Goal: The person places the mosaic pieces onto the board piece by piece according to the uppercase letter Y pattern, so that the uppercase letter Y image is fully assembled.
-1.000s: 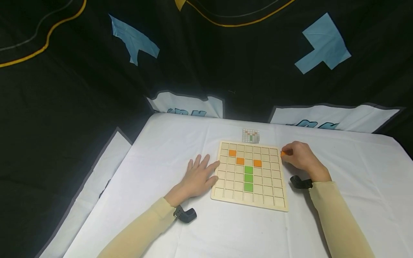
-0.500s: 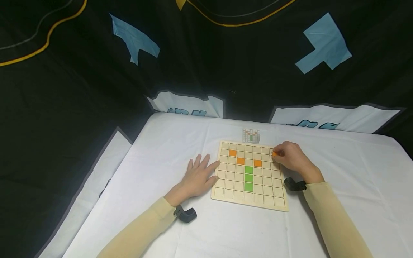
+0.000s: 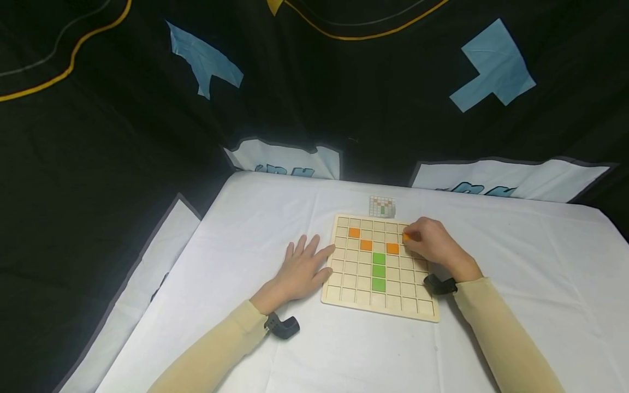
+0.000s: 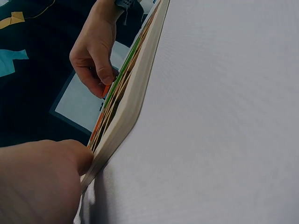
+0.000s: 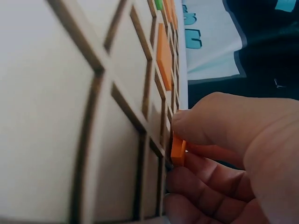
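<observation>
A wooden grid board (image 3: 344, 297) lies on the white table, with three orange tiles (image 3: 366, 245) and three green tiles (image 3: 378, 271) set in its cells. My right hand (image 3: 432, 244) pinches an orange tile (image 3: 405, 237) between thumb and fingers over the board's upper right cells. The right wrist view shows that orange tile (image 5: 178, 150) held on edge against the board (image 5: 56, 121). My left hand (image 3: 303, 267) lies flat on the table, fingers spread, its fingertips touching the board's left edge. In the left wrist view the left hand (image 4: 42, 179) touches the board edge (image 4: 135, 102), and the right hand (image 4: 93, 56) is beyond.
A small pattern card (image 3: 382, 206) lies just behind the board. The white tablecloth (image 3: 516, 256) covers the table, its edges at left and back. Black fabric with blue shapes (image 3: 493, 64) hangs behind.
My right hand has moved left with the orange tile, from beside the board's right edge to over its upper right cells. The left hand has stayed still.
</observation>
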{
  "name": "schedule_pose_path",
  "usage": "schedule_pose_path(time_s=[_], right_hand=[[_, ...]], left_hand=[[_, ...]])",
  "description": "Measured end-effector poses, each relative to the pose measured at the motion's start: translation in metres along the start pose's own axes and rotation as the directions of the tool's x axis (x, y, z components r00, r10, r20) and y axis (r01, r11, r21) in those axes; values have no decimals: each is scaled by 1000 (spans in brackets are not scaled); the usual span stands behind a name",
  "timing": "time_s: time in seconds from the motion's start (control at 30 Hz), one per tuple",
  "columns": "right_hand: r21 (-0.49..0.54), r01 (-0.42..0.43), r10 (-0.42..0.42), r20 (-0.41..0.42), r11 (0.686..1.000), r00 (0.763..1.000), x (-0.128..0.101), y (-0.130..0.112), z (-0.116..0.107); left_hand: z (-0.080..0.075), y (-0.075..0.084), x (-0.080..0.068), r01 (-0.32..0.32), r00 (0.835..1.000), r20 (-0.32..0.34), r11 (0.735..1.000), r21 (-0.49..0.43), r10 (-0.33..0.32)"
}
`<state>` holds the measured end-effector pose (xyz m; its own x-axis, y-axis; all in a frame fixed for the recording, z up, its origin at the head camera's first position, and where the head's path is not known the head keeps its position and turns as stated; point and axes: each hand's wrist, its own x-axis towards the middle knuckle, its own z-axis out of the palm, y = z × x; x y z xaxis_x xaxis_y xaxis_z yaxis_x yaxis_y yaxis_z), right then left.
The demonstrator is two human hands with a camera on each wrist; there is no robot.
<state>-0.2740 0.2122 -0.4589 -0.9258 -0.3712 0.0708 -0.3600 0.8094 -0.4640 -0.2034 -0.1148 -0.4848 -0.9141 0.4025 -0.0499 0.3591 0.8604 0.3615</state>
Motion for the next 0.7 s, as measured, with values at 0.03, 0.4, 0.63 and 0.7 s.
schedule_pose_path(time_s=[0.03, 0.4, 0.63, 0.7], right_hand=[[5, -8, 8, 5, 1000, 1000, 0, -1, 1], [-2, -19, 19, 13, 1000, 1000, 2, -3, 4], [-10, -16, 16, 15, 1000, 1000, 5, -4, 4], [-8, -11, 11, 15, 1000, 1000, 5, -4, 4]], left_hand=[[0, 0, 0, 0, 1000, 0, 1000, 0, 0], [1, 0, -1, -2, 1000, 2, 1000, -5, 2], [0, 0, -1, -4, 1000, 3, 1000, -6, 4], [0, 0, 0, -5, 1000, 1, 1000, -6, 5]])
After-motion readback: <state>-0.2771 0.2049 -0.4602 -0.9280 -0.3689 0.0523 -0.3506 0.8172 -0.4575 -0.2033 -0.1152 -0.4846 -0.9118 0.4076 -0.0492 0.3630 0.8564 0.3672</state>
